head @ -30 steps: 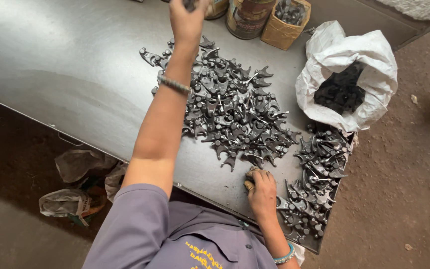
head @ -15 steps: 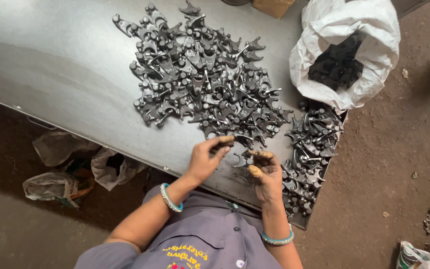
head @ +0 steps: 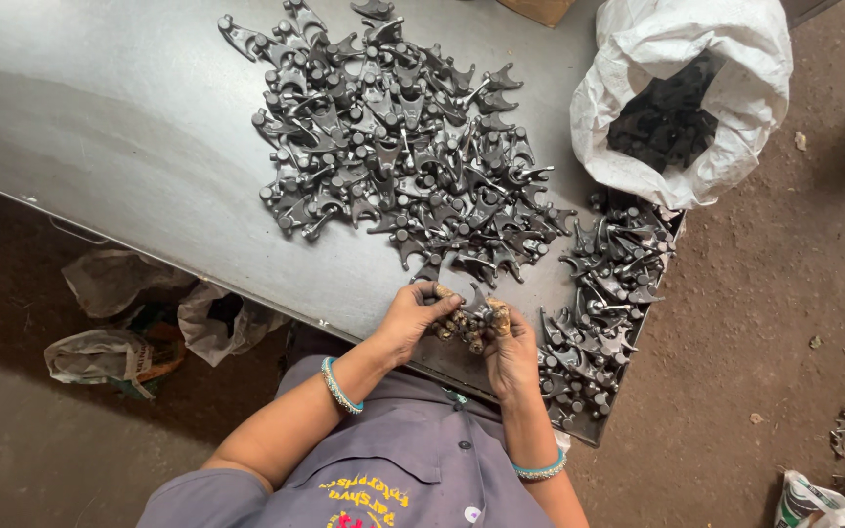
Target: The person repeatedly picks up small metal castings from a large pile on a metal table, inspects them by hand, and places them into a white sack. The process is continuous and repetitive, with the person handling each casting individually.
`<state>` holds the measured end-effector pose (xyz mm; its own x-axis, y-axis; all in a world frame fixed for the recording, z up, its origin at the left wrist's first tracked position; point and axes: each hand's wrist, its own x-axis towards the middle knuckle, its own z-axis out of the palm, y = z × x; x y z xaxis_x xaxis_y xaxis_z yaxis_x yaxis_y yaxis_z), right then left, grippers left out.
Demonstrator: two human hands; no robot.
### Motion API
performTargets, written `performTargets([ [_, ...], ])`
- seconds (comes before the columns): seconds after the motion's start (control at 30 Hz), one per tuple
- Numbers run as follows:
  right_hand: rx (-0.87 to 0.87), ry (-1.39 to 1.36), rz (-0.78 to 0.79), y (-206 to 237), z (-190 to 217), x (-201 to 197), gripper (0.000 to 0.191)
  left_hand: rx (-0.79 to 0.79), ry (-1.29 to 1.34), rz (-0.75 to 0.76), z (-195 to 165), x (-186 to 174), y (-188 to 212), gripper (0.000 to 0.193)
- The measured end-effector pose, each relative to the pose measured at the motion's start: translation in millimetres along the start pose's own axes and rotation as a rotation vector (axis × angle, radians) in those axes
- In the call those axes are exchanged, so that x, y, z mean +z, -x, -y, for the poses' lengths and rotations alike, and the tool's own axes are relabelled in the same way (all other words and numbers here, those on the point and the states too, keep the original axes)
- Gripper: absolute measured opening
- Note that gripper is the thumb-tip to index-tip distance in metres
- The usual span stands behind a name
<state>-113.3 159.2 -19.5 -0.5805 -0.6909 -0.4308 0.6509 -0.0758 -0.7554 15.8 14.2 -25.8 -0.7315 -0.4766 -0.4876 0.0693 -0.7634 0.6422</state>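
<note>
**Both hands closed on one metal part at the table's near edge**

You stood over a wide grey metal table (head: 119,127) that ran slantwise across the view, with brown dirt floor (head: 775,323) around it. The largest thing on the table was a big spread pile of dark forked metal parts (head: 393,147), lying tangled across its middle. To the right of that pile a white sack (head: 677,49) sat open at the table's edge, with more dark parts visible down in its mouth. Below the sack, a smaller heap of the same parts (head: 599,293) ran along the right edge of the table toward you.

Under the table's near-left side, crumpled plastic bags (head: 119,352) lay on the floor.

You wore a grey shirt (head: 413,469) and a beaded bracelet on each wrist. Your left hand (head: 408,318) and your right hand (head: 511,347) met just over the near edge of the table, between the big pile and the smaller heap. Both were curled around a single dark metal part (head: 471,311), your left from the left side and your right from below and the right. The fingertips (head: 497,318) looked stained yellowish-brown. The part was held up off the table surface, touching both hands, just beside the nearest pieces of the big pile.
</note>
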Motion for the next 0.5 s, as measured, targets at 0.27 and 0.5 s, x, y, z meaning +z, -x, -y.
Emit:
performTargets([
  [0.27, -0.048, 0.206, 0.013, 5.7, 5.8, 12.5, 0.036, 0.029, -0.025, -0.041, -14.5, 3.3, 3.8, 0.025],
  [0.5, -0.401, 1.134, -0.077, 3.1, 47.1, 88.0, 0.046, -0.09, 0.117, -0.116, -54.1, 6.9, 17.7, 0.043],
])
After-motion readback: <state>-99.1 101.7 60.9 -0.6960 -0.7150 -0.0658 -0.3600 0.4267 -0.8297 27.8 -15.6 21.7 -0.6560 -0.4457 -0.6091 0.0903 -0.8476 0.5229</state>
